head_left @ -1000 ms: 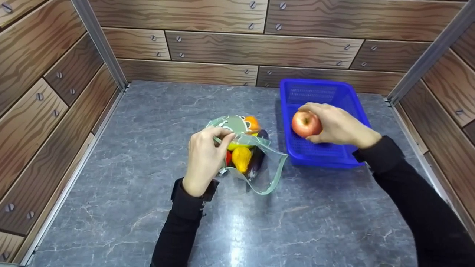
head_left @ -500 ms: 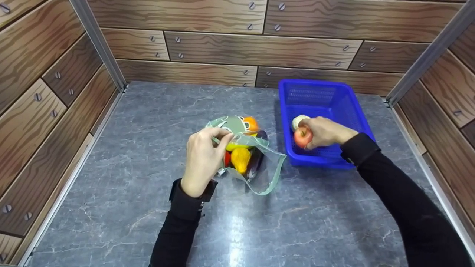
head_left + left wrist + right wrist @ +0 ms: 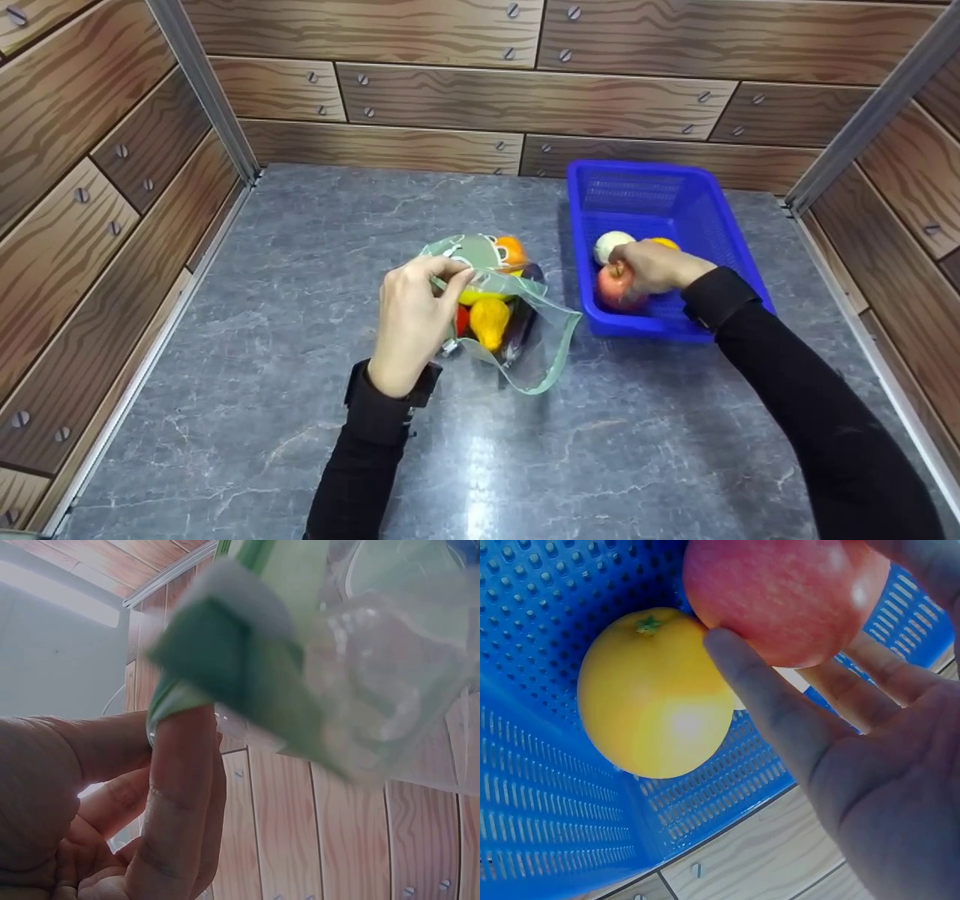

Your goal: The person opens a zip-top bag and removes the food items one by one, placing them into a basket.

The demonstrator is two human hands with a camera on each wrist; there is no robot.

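Plank-patterned walls (image 3: 450,94) close in on three sides, and below them spreads the grey marbled tabletop (image 3: 225,390). Over on the right sits the blue basket (image 3: 652,328), slotted sides and all. Near it, towards the middle, the see-through green-edged bag (image 3: 502,282) lies with its mouth gaping. Now the hands: the left hand (image 3: 420,304) pinches the bag's edge between thumb and fingers, and the right hand (image 3: 660,266) is down in the basket, thumb and fingers curled round the red apple (image 3: 616,286)! Inside the bag, a dark eggplant (image 3: 525,322) runs along the right. In the basket, an orange (image 3: 656,694) sits right by the apple, part-hidden by the hand from above, with a white round item (image 3: 613,244) just beside. Back in the bag: a yellow pear-shaped fruit (image 3: 489,322), an orange-coloured fruit (image 3: 511,250), and a sliver of something red (image 3: 461,320).
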